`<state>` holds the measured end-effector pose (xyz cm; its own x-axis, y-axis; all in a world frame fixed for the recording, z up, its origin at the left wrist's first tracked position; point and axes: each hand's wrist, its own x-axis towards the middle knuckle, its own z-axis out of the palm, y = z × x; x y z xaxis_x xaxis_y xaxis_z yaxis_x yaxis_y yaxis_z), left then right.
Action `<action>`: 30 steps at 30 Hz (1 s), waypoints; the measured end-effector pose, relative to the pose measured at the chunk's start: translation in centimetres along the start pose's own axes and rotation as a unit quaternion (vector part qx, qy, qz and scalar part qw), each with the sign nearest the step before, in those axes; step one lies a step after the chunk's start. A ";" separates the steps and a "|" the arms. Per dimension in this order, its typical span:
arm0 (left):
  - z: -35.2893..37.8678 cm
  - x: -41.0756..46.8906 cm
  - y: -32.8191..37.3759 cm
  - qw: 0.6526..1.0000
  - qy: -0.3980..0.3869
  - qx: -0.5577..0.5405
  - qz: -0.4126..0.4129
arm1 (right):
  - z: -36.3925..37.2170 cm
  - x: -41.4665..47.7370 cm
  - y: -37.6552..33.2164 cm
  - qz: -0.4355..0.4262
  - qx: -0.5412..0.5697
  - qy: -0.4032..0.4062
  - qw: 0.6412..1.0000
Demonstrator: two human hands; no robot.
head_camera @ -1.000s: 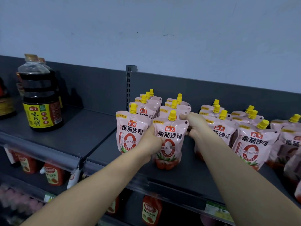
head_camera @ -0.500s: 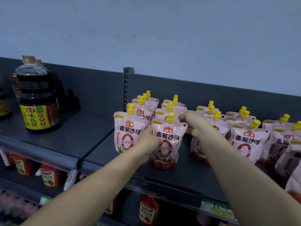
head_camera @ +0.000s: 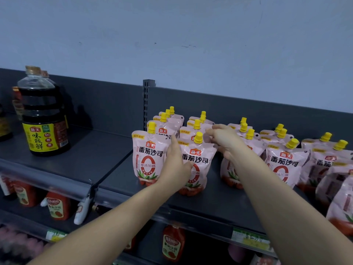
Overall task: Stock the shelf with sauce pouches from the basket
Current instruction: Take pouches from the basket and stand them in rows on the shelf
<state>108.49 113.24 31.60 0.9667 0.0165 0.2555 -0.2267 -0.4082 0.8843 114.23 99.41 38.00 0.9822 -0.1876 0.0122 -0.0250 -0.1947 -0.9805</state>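
Observation:
A pink tomato-sauce pouch (head_camera: 199, 159) with a yellow cap stands upright at the front of the second row on the dark grey shelf (head_camera: 114, 169). My left hand (head_camera: 175, 165) lies along its left side with straight fingers, the thumb across its front. My right hand (head_camera: 223, 140) hovers at the pouch's top right corner, by the cap, with fingers loosely spread. Another front pouch (head_camera: 147, 155) stands just left of it. Several more pouches (head_camera: 284, 163) fill rows behind and to the right. The basket is out of view.
A large soy sauce bottle (head_camera: 44, 121) stands on the left shelf section, with bare shelf between it and the pouches. A slotted upright post (head_camera: 147, 100) divides the back panel. Red sauce bottles (head_camera: 57, 205) sit on the lower shelf. A white tag clip (head_camera: 84, 207) hangs from the shelf edge.
Both hands gripped the front pouch before; now the fingers have straightened and loosened off it, and the pouch stands on the shelf by itself.

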 end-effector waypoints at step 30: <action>-2.3 -2.4 -0.5 0.898 -0.007 0.358 0.255 | 0.6 -5.5 3.5 -0.238 -0.282 0.063 0.927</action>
<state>106.05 115.55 31.46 0.7620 -0.3481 0.5461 -0.5097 -0.8426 0.1741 108.84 100.34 34.34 0.8785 -0.0559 0.4744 0.2767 -0.7501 -0.6007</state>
